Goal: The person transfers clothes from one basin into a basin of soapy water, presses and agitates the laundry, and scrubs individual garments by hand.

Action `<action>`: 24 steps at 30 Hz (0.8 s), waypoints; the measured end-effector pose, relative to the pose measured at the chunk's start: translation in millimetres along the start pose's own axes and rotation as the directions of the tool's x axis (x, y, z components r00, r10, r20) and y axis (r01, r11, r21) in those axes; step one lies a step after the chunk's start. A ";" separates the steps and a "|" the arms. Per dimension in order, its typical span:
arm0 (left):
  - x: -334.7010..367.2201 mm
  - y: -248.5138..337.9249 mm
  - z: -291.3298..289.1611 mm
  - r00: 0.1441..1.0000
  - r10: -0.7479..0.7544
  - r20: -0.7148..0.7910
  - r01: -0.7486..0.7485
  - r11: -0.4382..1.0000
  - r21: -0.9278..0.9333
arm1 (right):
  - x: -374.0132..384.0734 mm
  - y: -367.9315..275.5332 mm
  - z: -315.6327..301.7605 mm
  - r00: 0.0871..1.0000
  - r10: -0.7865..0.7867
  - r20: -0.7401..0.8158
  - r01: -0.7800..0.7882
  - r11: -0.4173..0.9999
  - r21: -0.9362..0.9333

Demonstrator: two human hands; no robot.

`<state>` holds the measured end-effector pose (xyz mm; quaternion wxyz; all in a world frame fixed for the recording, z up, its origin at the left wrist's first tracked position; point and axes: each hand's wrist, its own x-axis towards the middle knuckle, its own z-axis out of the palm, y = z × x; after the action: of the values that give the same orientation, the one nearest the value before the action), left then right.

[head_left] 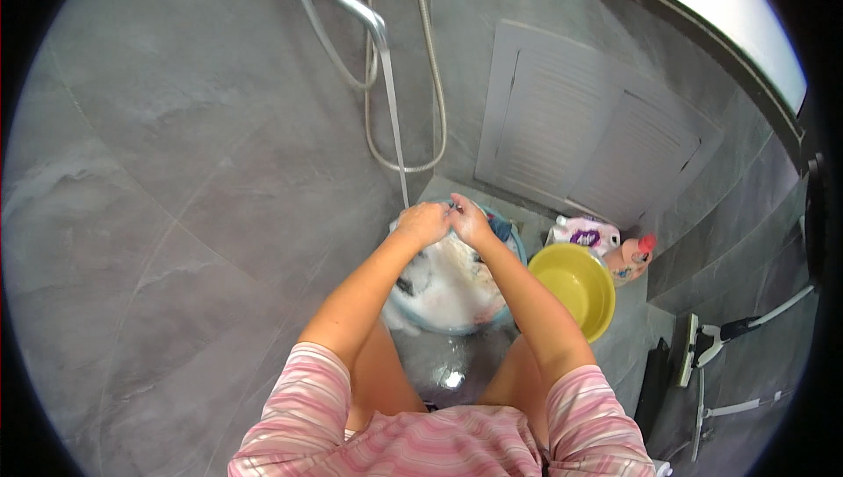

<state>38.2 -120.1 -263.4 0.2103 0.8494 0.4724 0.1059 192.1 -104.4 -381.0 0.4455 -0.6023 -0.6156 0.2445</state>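
A round blue basin point(450, 330) on the floor holds laundry point(452, 271) under white suds. Over its far side my two hands meet. My left hand point(426, 223) is closed, its back turned up, beside the water stream point(398, 139) falling from the tap. My right hand point(469, 219) is curled against it, thumb raised. A small dark bit shows between the fingers of both hands, too small to name. Dark blue cloth point(501, 228) lies at the basin's right edge, near my right hand.
Right of the basin sits a yellow bowl point(575, 288). Behind it are a white and purple package point(584, 234) and a pink bottle with a red cap point(630, 258). A chrome tap point(356, 7) and a looped shower hose point(439, 117) hang ahead. A squeegee-like tool point(694, 350) leans at right.
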 end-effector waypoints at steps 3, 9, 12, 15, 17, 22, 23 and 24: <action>12.1 -1.0 -62.7 0.974 0.149 -0.170 -0.105 0.964 0.244 | 43.2 -81.2 -13.2 0.998 -0.070 -0.009 0.070 0.995 0.072; 35.1 51.4 -210.5 0.786 0.591 -0.182 -0.164 0.483 0.860 | 125.8 -212.9 -89.2 0.816 -0.546 -0.188 0.476 0.820 -0.317; 30.8 71.0 -275.4 0.796 0.539 -0.276 0.027 0.424 0.905 | 145.6 -286.0 -116.7 0.779 -0.610 -0.144 0.515 0.754 -0.407; 32.2 81.6 -318.3 0.752 0.519 -0.406 0.283 0.302 0.910 | 167.9 -334.7 -129.5 0.700 -0.692 -0.174 0.560 0.684 -0.468; 29.3 87.4 -336.5 0.744 0.522 -0.417 0.329 0.256 0.909 | 180.6 -358.1 -134.8 0.701 -0.696 -0.154 0.548 0.664 -0.509; 27.7 85.6 -337.7 0.745 0.530 -0.406 0.349 0.209 0.914 | 191.1 -381.1 -126.4 0.784 -0.616 -0.076 0.501 0.701 -0.507; 25.6 85.2 -337.6 0.770 0.501 -0.395 0.355 0.178 0.918 | 191.8 -381.6 -125.1 0.800 -0.598 -0.042 0.489 0.691 -0.532; 23.6 84.3 -336.5 0.795 0.469 -0.383 0.358 0.147 0.922 | 192.0 -381.0 -123.1 0.803 -0.595 -0.036 0.491 0.693 -0.528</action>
<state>-12.7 -52.8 73.9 -0.5632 0.7067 0.4261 0.0428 119.9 -8.1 46.5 0.3893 -0.5068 -0.7584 -0.1277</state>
